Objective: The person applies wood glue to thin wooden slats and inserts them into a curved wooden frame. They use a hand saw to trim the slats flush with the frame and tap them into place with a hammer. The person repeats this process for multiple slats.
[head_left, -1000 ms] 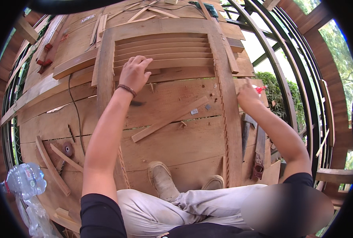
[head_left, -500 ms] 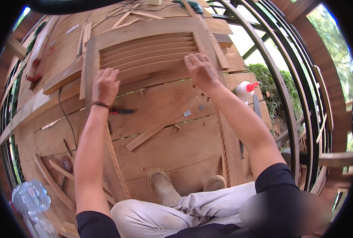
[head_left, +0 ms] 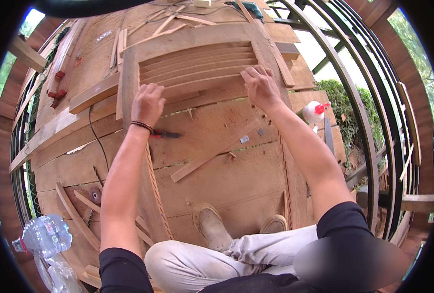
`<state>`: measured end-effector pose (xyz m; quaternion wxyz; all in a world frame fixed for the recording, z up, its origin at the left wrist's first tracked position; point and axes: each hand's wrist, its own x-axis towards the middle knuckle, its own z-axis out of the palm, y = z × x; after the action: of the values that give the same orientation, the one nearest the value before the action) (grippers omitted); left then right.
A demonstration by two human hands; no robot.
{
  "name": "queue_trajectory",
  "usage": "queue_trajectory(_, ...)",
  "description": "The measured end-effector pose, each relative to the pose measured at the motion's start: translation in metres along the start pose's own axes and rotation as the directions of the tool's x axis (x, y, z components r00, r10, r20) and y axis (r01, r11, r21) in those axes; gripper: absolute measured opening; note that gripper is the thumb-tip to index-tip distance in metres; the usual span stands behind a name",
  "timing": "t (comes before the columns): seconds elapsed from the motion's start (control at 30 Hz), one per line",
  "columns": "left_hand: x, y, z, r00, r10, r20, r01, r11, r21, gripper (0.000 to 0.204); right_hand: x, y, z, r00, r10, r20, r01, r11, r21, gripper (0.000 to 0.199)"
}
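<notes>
A wooden louvre frame [head_left: 192,35] lies in front of me, with several thin slats set across its far part. My left hand [head_left: 147,103], a dark beaded bracelet at its wrist, has its fingers bent over the left end of the nearest slat [head_left: 202,86]. At that slat's right end, my right hand [head_left: 263,89] holds on with curled fingers. Both thumbs are partly hidden. The frame's two long side rails run back toward me, and rows of slanted notches [head_left: 158,200] line their inner edges.
Inside the frame lie a loose wood strip [head_left: 212,151] and a red-and-black tool [head_left: 165,134]. A white glue bottle with a red cap [head_left: 314,111] stands right of it. Clear plastic bottle [head_left: 46,237] at lower left; green power drill [head_left: 248,10] at the back; metal railing [head_left: 353,73] at right.
The whole scene has shifted rightward in the picture as my head turned slightly. Both hands stay at the ends of the nearest slat, whose broad face shows a little more now.
</notes>
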<state>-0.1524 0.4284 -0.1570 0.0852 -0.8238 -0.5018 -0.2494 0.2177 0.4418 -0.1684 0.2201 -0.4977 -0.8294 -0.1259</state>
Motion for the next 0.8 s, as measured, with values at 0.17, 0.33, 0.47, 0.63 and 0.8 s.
queue_trajectory(0.17, -0.002, 0.002, 0.004, 0.999, 0.002, -0.045, -0.002, 1.0, 0.01, 0.033, 0.003, 0.003, 0.002, 0.999, 0.042, 0.003, -0.042, 0.999, 0.015, 0.027)
queue_trajectory(0.33, 0.0, 0.003, 0.007, 1.0, -0.01, -0.029, 0.01, 1.0, 0.027, 0.035, 0.007, 0.004, -0.005, 0.999, 0.047, 0.025, -0.048, 0.998, 0.035, 0.037)
queue_trajectory(0.47, -0.005, 0.005, 0.005, 0.999, -0.036, 0.003, 0.036, 0.999, 0.034, 0.035, 0.005, -0.001, -0.008, 0.998, 0.057, 0.031, -0.058, 0.997, 0.05, 0.039)
queue_trajectory(0.63, -0.009, 0.007, 0.009, 0.998, -0.045, -0.054, 0.045, 0.999, -0.001, 0.011, 0.006, -0.002, -0.006, 0.999, 0.048, 0.003, -0.048, 0.999, 0.02, 0.039)
queue_trajectory(0.8, -0.002, 0.003, 0.007, 0.999, -0.043, -0.006, 0.043, 0.998, 0.041, 0.027, 0.002, 0.0, -0.008, 0.994, 0.09, 0.069, -0.091, 0.996, 0.005, 0.038)
